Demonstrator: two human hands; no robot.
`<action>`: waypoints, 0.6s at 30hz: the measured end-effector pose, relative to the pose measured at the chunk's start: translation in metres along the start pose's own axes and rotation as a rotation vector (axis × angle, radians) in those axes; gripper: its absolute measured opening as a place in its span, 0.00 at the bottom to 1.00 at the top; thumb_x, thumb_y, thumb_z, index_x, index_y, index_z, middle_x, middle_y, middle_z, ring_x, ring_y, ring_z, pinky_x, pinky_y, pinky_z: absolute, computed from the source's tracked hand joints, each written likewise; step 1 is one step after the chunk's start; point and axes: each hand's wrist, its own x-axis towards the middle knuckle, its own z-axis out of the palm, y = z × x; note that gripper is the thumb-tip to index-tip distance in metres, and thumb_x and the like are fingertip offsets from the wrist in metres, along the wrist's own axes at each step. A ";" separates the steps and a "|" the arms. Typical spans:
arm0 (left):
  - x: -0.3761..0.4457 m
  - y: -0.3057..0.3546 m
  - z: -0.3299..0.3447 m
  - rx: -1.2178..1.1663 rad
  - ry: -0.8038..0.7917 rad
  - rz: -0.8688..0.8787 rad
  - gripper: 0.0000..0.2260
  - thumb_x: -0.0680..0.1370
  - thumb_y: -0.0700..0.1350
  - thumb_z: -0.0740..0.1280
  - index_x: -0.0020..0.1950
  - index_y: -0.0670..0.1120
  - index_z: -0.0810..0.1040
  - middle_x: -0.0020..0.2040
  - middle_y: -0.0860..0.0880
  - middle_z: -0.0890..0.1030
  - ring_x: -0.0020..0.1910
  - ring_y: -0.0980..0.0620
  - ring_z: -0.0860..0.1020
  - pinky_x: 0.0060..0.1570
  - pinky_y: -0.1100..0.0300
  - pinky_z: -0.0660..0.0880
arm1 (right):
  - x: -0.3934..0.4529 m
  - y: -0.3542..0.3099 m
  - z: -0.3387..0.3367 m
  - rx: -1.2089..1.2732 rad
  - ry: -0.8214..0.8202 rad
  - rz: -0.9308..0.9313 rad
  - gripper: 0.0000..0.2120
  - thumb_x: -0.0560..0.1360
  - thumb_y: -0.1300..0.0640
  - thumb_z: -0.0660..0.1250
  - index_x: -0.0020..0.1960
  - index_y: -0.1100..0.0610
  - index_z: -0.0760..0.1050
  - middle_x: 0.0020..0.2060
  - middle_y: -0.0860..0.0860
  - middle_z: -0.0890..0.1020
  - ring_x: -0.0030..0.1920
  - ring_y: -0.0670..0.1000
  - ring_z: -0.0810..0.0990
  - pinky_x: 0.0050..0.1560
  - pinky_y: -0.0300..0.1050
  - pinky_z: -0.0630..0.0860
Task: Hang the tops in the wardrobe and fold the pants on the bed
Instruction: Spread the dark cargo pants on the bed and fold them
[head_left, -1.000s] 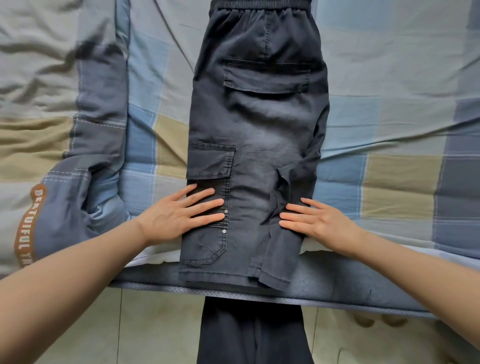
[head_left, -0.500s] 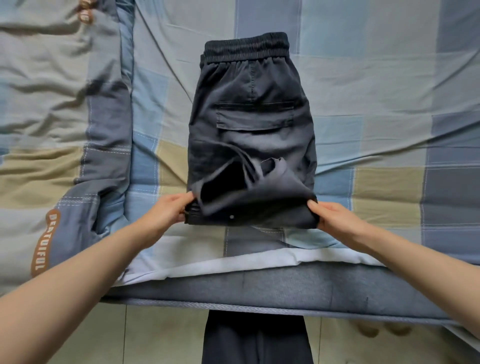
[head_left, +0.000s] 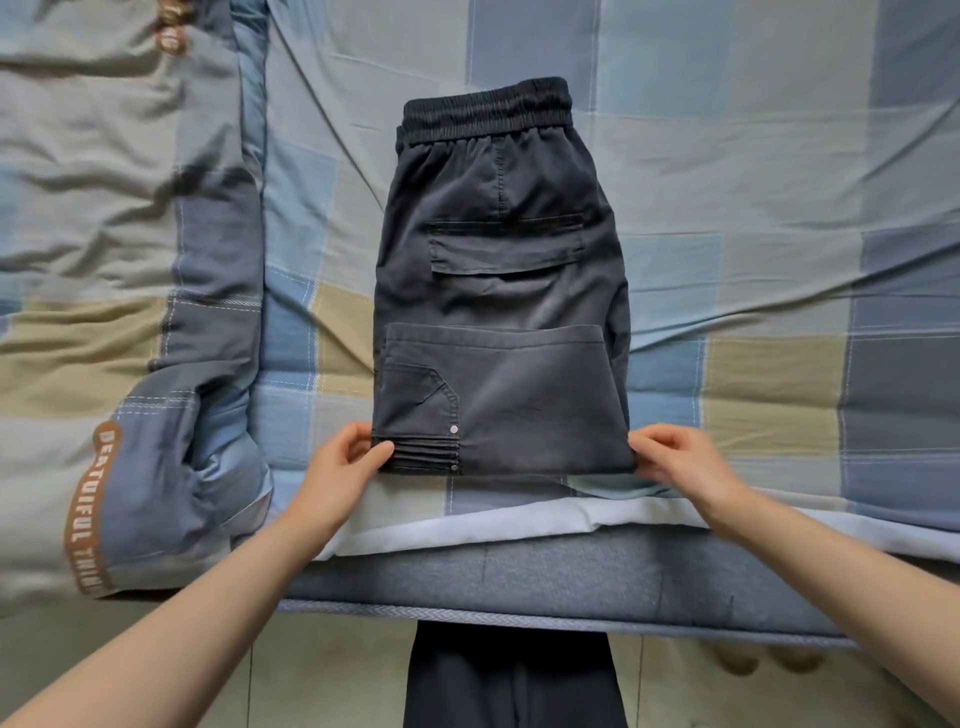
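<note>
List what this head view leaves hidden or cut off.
- Pants: layers beneath the folded-up flap, covered by it.
- Left hand, right hand: fingertips tucked under the fold's corners.
- Quilt lettering: cut off by its folds.
- Wardrobe, tops: outside the frame.

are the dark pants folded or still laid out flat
Folded. The pants have their leg end doubled up over the seat, and both hands pinch the fold's corners.

Pants (head_left: 498, 322) lie on the bed (head_left: 779, 218) (quilt (head_left: 104, 260) left).
</note>
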 end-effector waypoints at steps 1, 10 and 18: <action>0.000 0.001 0.001 0.088 0.045 0.053 0.07 0.78 0.39 0.68 0.55 0.47 0.76 0.45 0.51 0.81 0.47 0.51 0.78 0.50 0.65 0.74 | 0.000 -0.002 -0.004 -0.158 0.085 -0.084 0.06 0.75 0.66 0.67 0.44 0.57 0.80 0.41 0.51 0.83 0.48 0.54 0.80 0.52 0.43 0.78; 0.056 0.041 -0.039 1.736 -0.148 1.305 0.36 0.72 0.33 0.58 0.79 0.53 0.59 0.79 0.47 0.59 0.77 0.41 0.58 0.74 0.41 0.54 | 0.012 -0.050 -0.008 -1.744 -0.005 -1.385 0.34 0.75 0.71 0.39 0.77 0.50 0.57 0.76 0.55 0.60 0.75 0.60 0.59 0.72 0.60 0.59; 0.110 0.052 -0.028 1.912 -0.230 1.282 0.31 0.76 0.38 0.50 0.79 0.56 0.54 0.79 0.47 0.58 0.76 0.45 0.62 0.73 0.42 0.57 | 0.080 -0.039 -0.009 -1.845 0.002 -1.352 0.27 0.79 0.64 0.48 0.78 0.53 0.55 0.76 0.51 0.60 0.75 0.57 0.62 0.72 0.58 0.60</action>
